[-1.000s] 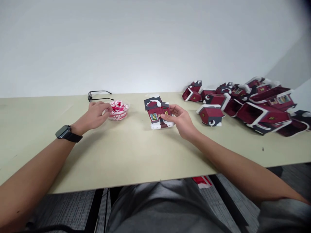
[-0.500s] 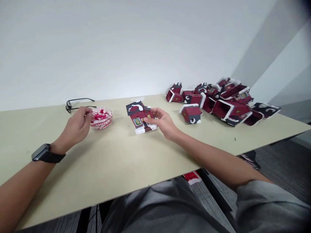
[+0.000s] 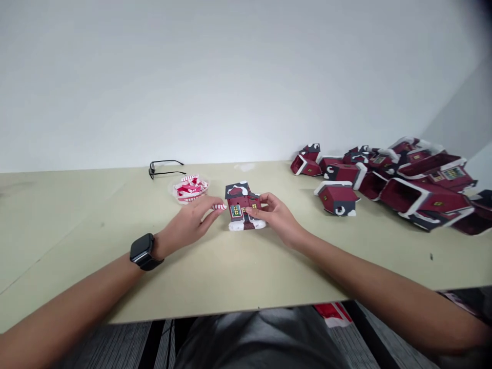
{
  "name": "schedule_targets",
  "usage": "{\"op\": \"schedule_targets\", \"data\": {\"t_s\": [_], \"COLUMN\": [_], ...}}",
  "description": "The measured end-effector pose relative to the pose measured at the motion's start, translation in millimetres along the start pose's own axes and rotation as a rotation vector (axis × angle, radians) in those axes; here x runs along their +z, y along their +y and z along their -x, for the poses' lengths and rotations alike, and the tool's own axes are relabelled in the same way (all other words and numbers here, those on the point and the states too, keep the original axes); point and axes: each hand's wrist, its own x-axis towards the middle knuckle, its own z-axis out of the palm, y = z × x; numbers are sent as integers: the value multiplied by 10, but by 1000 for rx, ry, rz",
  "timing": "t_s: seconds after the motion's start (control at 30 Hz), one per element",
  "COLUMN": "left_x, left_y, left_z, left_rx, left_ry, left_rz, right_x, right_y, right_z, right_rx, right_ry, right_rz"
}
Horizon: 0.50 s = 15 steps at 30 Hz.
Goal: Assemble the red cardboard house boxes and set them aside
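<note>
My right hand (image 3: 280,219) grips a small house ornament (image 3: 241,206) by its right side, thumb on the front. The house has dark red walls, yellow-green windows, a dark roof and white snow trim, and it stands upright at the table. Between the thumb and fingers of my left hand (image 3: 192,221) is a small red-and-white striped piece (image 3: 219,207), just left of the house and apart from it. Its full shape is partly hidden by the fingers. Behind my left hand sits a clear bowl (image 3: 175,192) holding more red-and-white striped pieces.
A pile of similar red houses (image 3: 411,184) lies at the right, with one house (image 3: 338,198) at its near left. Black eyeglasses (image 3: 165,168) rest behind the bowl. A small dark bit (image 3: 431,256) lies near the table's (image 3: 215,287) front right. A wall stands behind.
My left hand has moved from the bowl towards the house, now showing a striped piece in its fingers. The house has turned more upright in my right hand. The camera view has shifted left.
</note>
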Motion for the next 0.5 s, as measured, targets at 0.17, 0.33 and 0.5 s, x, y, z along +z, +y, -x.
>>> {"op": "schedule_targets", "data": {"t_s": [0.17, 0.33, 0.5], "left_x": [64, 102, 104], "left_y": [-12, -59, 66], "left_z": [6, 15, -15], "left_rx": [53, -126, -461], "left_ry": [-15, -27, -43], "left_rz": [38, 226, 814], "right_x": [-16, -45, -39], "right_y": [48, 73, 2], "right_z": [-10, -12, 32], "right_rx": [-54, -148, -132], "right_ry": [22, -5, -61], "right_rz": [116, 253, 339]}}
